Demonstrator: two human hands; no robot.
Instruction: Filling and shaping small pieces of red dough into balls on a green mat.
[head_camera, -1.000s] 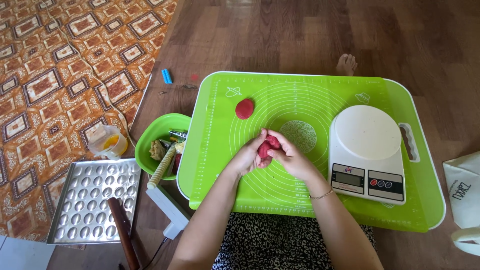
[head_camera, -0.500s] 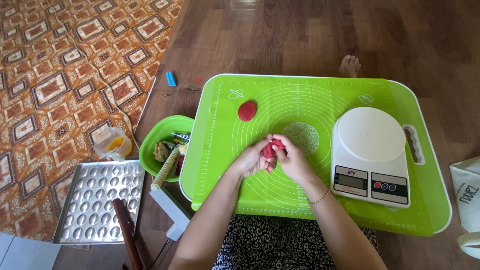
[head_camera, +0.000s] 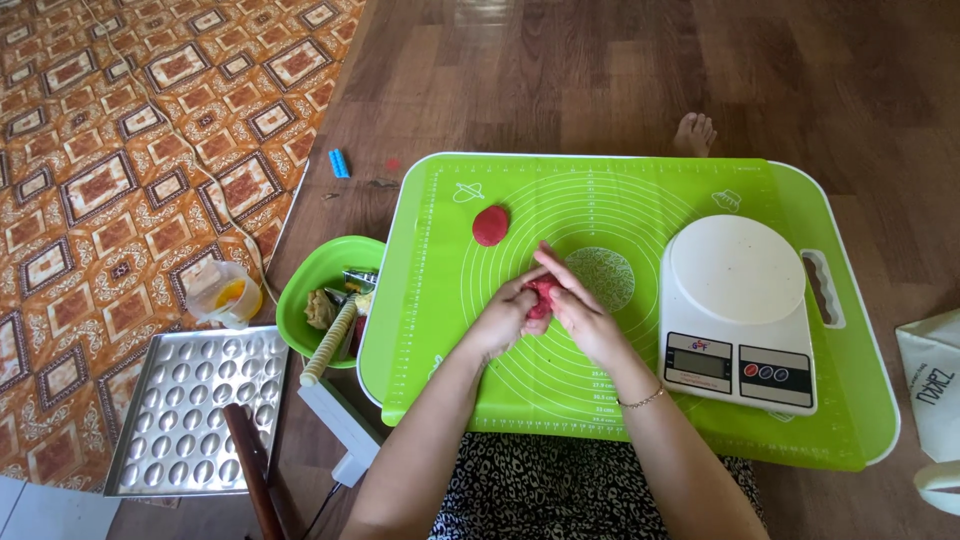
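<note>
Head view: fingers of the left hand (head_camera: 502, 318) and right hand (head_camera: 582, 318) are pressed around a red dough lump (head_camera: 541, 293) over the green mat (head_camera: 520, 390), with a flat red disc (head_camera: 490, 225) beyond them, a white scale (head_camera: 738, 308) to their right, a green bowl (head_camera: 305, 285) to their left, wooden floor (head_camera: 560, 80) around.

Both bare forearms reach forward from the bottom of the view and angle inward until the hands meet in the middle. The left hand (head_camera: 503, 318) is cupped with its fingers curled toward the right, knuckles up. The right hand (head_camera: 580, 312) lies against it, fingers stretched out and pointing up-left, overlapping the left fingertips. A thin gold-coloured chain bracelet (head_camera: 642, 400) circles the right wrist. Both wrists are held low and nearly straight.
</note>
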